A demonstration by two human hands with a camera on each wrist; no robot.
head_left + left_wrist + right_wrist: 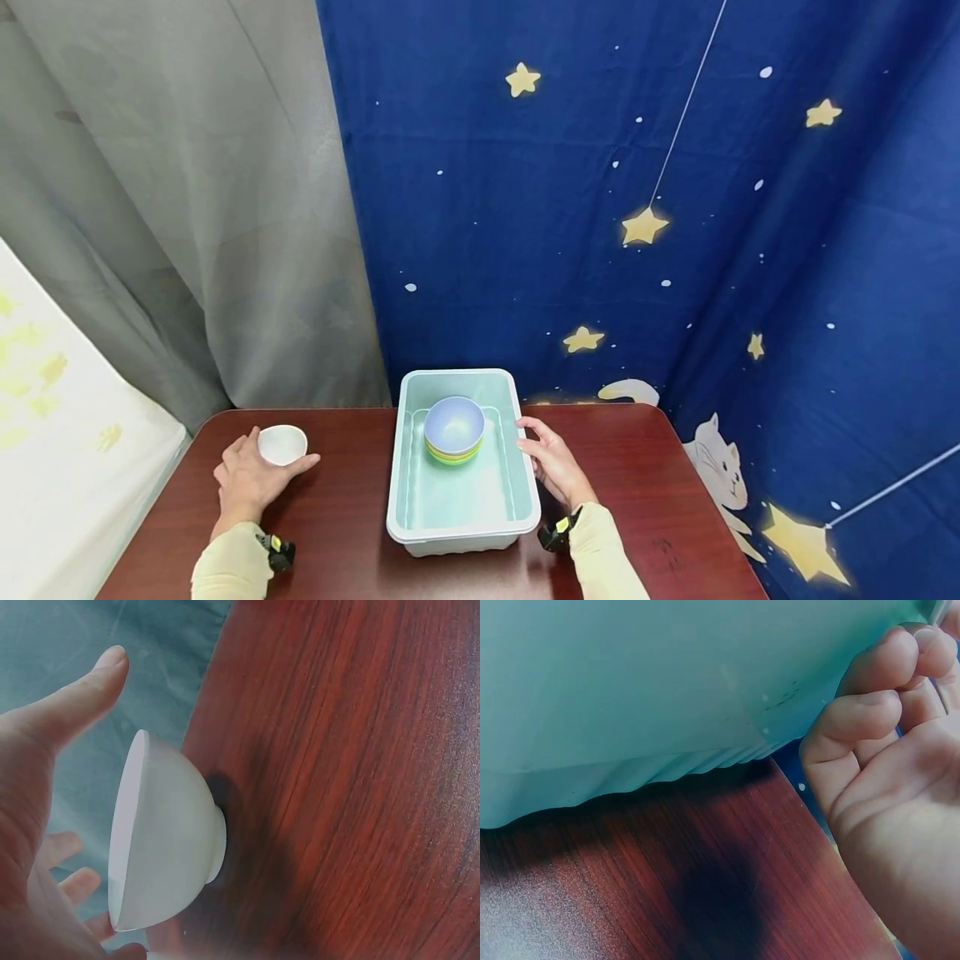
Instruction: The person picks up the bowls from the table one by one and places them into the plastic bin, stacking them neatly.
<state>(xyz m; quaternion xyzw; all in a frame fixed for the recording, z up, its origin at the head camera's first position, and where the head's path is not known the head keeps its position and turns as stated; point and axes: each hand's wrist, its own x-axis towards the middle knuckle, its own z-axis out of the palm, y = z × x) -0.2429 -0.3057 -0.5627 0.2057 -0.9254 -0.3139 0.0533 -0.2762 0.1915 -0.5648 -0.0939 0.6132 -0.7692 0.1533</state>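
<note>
A small white bowl (pixel 282 446) stands upright at the table's left side. My left hand (pixel 251 477) reaches around it; in the left wrist view the thumb (pixel 82 697) is extended, apart from the rim, and fingertips lie by the far side of the bowl (pixel 169 832). At the middle is a pale mint plastic bin (pixel 457 504) holding a stack of bowls, a blue bowl (pixel 454 425) on top with yellow and green ones below. My right hand (pixel 553 462) holds the bin's right rim; its curled fingers (pixel 855 724) are beside the outer wall.
The dark red wooden table (pixel 337 517) ends at the back against a grey curtain (pixel 285 250) and a blue star-patterned curtain (pixel 525 208). White cloth (pixel 67 467) hangs along the left edge.
</note>
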